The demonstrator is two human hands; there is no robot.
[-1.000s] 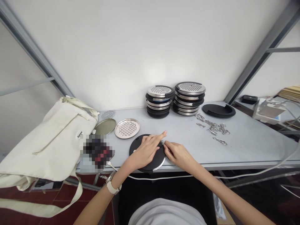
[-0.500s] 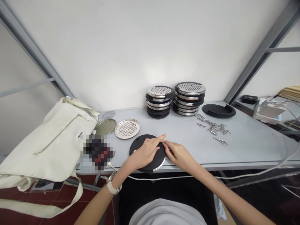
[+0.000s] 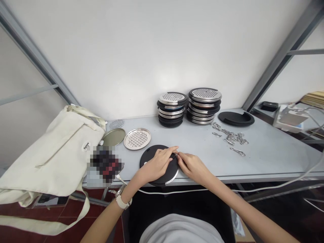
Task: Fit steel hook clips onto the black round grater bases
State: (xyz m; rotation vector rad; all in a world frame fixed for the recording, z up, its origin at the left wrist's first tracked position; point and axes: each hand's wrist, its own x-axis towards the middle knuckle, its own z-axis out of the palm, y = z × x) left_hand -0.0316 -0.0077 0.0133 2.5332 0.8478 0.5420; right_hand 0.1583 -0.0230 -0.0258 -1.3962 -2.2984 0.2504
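Note:
A round black disc (image 3: 151,153) with a silver rim along its lower right lies near the table's front edge. Across its top rests my left hand (image 3: 159,163), fingers stretched out toward the right and thumb apart. My right hand (image 3: 191,164) is closed in a pinch at the disc's right edge, on a small metal snap hook (image 3: 176,154) that mostly hides behind the fingertips. Loose snap hooks (image 3: 234,137) of the same metal lie in a pile to the right. Left of the disc is a round metal grater plate (image 3: 137,138) with raised teeth.
Two stacks of black-and-silver grater discs (image 3: 170,113) (image 3: 204,109) stand by the wall. A black ring-edged holder (image 3: 236,119) lies right of them. A cream bag (image 3: 58,145), a greenish round plate (image 3: 114,137) and a pixelated object (image 3: 106,165) are left. A white cable (image 3: 177,193) runs along the front edge.
Both hands stay at the black disc, with only a slight shift of the fingers around the snap hook. The other things keep their places.

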